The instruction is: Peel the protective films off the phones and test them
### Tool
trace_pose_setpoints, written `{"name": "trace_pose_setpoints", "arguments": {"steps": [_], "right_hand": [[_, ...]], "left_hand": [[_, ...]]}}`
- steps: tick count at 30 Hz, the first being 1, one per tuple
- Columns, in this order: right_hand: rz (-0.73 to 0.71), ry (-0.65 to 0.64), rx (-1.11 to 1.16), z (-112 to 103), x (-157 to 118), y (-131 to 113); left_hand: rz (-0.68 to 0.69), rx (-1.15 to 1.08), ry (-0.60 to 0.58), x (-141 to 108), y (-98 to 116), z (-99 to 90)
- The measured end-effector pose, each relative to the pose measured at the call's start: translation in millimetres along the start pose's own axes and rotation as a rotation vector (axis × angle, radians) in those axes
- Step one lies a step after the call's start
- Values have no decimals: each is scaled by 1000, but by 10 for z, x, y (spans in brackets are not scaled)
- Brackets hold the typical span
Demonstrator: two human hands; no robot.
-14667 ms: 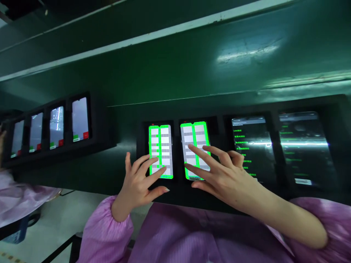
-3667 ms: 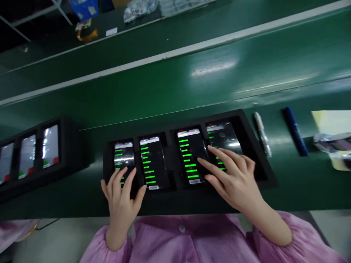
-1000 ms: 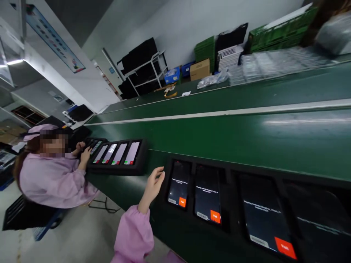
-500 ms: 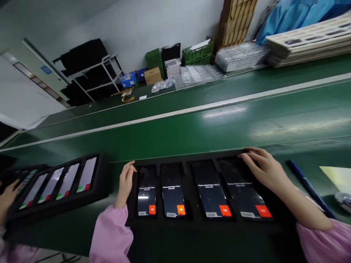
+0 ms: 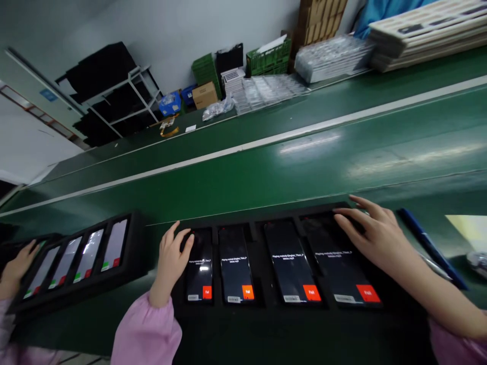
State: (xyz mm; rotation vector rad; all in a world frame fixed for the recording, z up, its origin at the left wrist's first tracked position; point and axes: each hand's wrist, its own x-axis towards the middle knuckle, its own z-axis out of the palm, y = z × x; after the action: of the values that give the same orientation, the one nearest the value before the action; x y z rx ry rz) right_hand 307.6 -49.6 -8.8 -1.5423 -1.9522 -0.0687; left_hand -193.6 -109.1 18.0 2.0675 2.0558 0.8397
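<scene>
A black foam tray lies before me, holding several phones in separate slots. Their dark screens read "Playing melody", each with a red or orange "Fail" box at the lower right. My left hand is at the tray's left end, thumb and fingers apart beside the top of the leftmost phone. Over the far right corner hovers or rests my right hand, fingers spread, thumb near the top of the rightmost phone; contact there is unclear. The other phones are a second one and a third.
To the left, another foam tray holds several phones with pale screens; a co-worker's hand is at its far end. A blue pen and a yellowish paper lie right. Clear plastic trays line the back of the green bench.
My left hand has spread its fingers and shifted over the leftmost phone's edge. My right hand's fingers have opened wider at the corner. The view has tilted slightly downward.
</scene>
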Motion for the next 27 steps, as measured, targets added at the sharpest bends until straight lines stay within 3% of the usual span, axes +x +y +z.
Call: {"name": "trace_pose_setpoints", "arguments": {"steps": [3, 6, 10, 13, 16, 19, 24, 27], "right_hand": [[-115, -68, -27, -93, 14, -350], [-229, -196, -32, 8, 71, -727], [-211, -244, -74, 256, 145, -979], [-172, -253, -77, 339, 187, -996], [-137, -241, -69, 257, 214, -969], [-98, -170, -68, -27, 145, -899], [-105, 65, 142, -657, -377, -725], [-139, 131, 219, -819, -777, -694]], "left_hand": [[115, 31, -69, -6, 375, 61], [201, 38, -153, 70, 658, 292], [196, 57, -145, 198, 745, 558], [198, 59, -136, 244, 740, 606], [200, 69, -101, 236, 770, 535], [188, 76, -29, 105, 780, 318], [243, 126, 65, -533, 651, -161], [280, 173, 120, -960, 614, -250]]}}
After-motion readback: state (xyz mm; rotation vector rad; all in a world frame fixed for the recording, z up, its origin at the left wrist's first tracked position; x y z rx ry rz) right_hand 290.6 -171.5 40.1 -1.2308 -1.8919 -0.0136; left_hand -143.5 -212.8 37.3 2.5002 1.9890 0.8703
